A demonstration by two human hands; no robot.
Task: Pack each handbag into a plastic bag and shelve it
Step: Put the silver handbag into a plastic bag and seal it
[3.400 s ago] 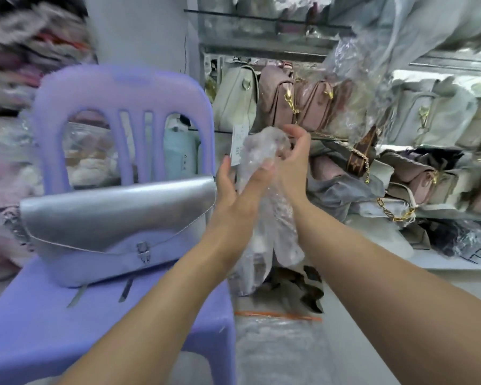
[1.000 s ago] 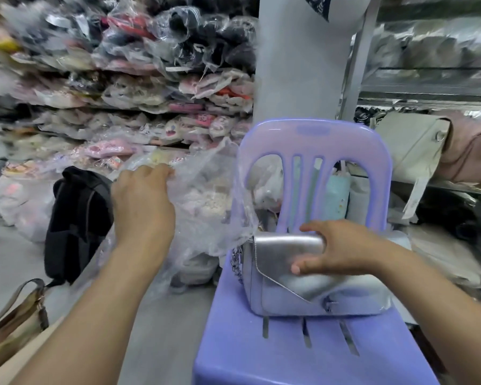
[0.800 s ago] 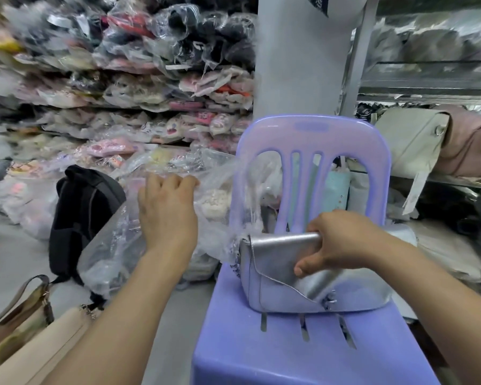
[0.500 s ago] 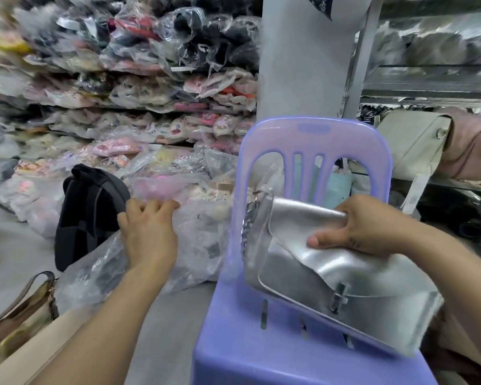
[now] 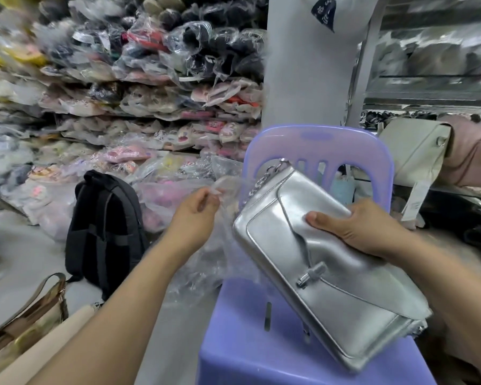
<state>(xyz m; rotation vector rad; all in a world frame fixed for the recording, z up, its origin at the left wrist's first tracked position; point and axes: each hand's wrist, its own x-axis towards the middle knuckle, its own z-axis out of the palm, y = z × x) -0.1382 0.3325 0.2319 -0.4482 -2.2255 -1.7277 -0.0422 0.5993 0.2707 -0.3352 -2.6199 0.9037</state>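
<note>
While the right hand [image 5: 353, 229] grips the silver flap handbag [image 5: 317, 268], tilted above the purple plastic chair [image 5: 317, 143], the left hand [image 5: 197, 212] pinches the rim of the clear plastic bag [image 5: 222, 248] just left of it; insertion seems at hand, calling next for a spread mouth.

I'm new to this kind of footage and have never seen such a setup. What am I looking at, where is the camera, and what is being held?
There is no machine here. A person wears one camera on the head, looking forward and down at their bare hands. The right hand grips a silver handbag, tilted over the seat of a purple plastic chair. The left hand pinches a clear plastic bag. A black backpack stands on the floor, before shelves of wrapped goods.
</note>
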